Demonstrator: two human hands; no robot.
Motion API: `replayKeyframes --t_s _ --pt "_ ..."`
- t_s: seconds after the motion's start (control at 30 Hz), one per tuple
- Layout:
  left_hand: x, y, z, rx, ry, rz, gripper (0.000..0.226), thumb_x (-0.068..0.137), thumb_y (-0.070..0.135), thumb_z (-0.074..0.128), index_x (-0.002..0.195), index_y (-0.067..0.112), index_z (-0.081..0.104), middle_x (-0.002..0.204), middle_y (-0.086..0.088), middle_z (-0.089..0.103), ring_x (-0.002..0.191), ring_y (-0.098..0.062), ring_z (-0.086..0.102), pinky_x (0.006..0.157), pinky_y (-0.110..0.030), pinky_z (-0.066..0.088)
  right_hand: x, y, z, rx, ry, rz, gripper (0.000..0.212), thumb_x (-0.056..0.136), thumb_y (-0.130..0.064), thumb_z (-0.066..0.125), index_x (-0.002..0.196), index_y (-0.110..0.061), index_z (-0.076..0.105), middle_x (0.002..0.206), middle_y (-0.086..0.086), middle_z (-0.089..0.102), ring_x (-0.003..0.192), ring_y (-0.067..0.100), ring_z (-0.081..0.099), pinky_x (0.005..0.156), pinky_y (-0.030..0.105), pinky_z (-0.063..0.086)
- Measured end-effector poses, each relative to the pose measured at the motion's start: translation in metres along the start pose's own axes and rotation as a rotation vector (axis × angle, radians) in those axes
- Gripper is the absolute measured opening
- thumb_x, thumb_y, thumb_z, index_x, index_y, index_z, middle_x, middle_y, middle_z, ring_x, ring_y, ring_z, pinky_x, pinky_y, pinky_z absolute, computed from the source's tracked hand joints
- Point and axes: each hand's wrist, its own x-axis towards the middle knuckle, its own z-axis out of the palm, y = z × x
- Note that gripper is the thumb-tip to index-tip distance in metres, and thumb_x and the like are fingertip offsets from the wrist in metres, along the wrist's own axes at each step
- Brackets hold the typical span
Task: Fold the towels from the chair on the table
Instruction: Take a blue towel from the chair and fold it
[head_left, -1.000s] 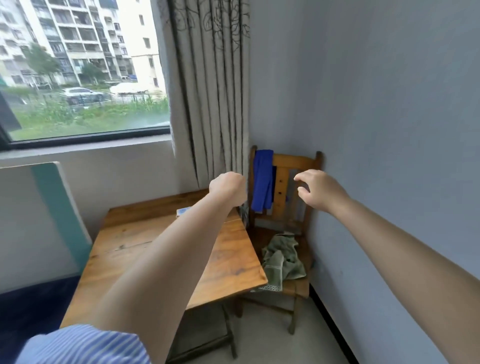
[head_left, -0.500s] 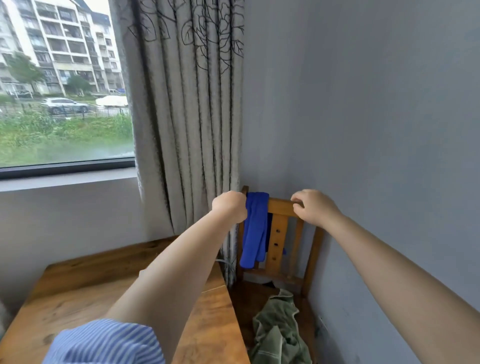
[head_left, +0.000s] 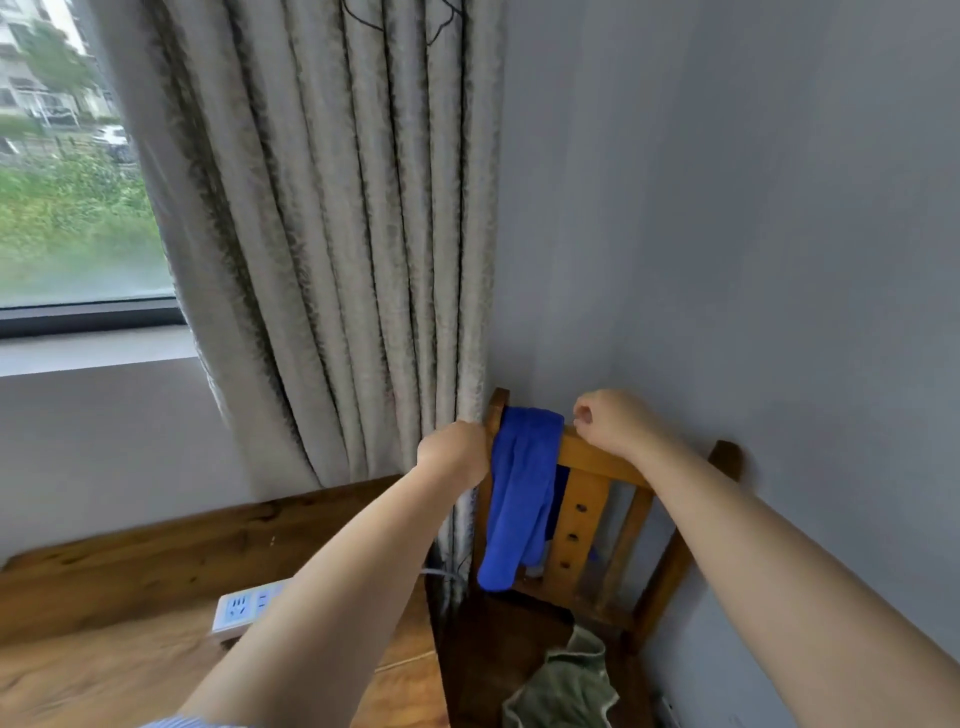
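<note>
Up on the chair (head_left: 597, 457) back, both hands look clamped on the blue towel (head_left: 519, 493), left hand (head_left: 454, 452) and right hand (head_left: 608, 421) at opposite edges, so I'd lift straight up to clear the rail without snagging.

Corner of a room with plain grey walls (head_left: 753, 208). Window (head_left: 67, 208) at left, giving daylight and a view of greenery and buildings; pleated patterned curtain (head_left: 332, 234) hanging beside it, reaching down behind the furniture.
</note>
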Motion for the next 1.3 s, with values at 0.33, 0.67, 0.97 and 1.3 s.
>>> replayKeyframes --t_s 0.33,0.67,0.97,1.3 --pt "0.102 0.003 0.065 -0.219 -0.049 -0.191 0.031 0.096 0.003 0.029 0.116 0.002 0.052 0.120 -0.016 0.057 0.109 -0.027 0.056 0.087 -0.031 0.046 0.097 0.045 0.082 0.102 -0.106 -0.037 0.041 0.094 -0.023 0.045 0.133 -0.011 0.045 0.131 0.011 0.053 0.117 0.025 0.051 0.097 0.033 0.044" --pt "0.127 0.011 0.106 -0.592 0.194 -0.332 0.023 0.095 0.022 0.045 0.091 0.009 0.063 0.094 -0.011 0.067 0.089 -0.026 0.061 0.068 -0.027 0.041 0.110 0.071 0.119 0.272 0.142 -0.158 0.022 0.087 -0.012 0.059 0.101 0.003 0.067 0.095 0.020 0.063 0.092 0.031 0.058 0.077 0.028 0.041" --pt "0.128 0.014 0.112 -0.865 0.262 -0.379 0.035 0.092 0.014 0.049 0.059 0.027 0.047 0.059 0.011 0.047 0.055 -0.002 0.043 0.052 -0.015 0.035 0.109 0.072 0.126 0.366 0.235 -0.171 0.011 0.082 -0.001 0.062 0.072 0.005 0.064 0.077 0.016 0.060 0.070 0.021 0.053 0.063 0.020 0.032" --pt "0.073 -0.007 0.069 -1.226 0.247 -0.340 0.030 0.086 0.005 0.058 0.059 0.018 0.060 0.036 0.017 0.049 0.038 0.007 0.047 0.040 -0.004 0.036 0.067 0.083 0.108 0.528 0.199 -0.071 0.009 0.084 -0.001 0.058 0.078 0.004 0.063 0.081 0.009 0.055 0.079 0.017 0.048 0.061 0.015 0.026"
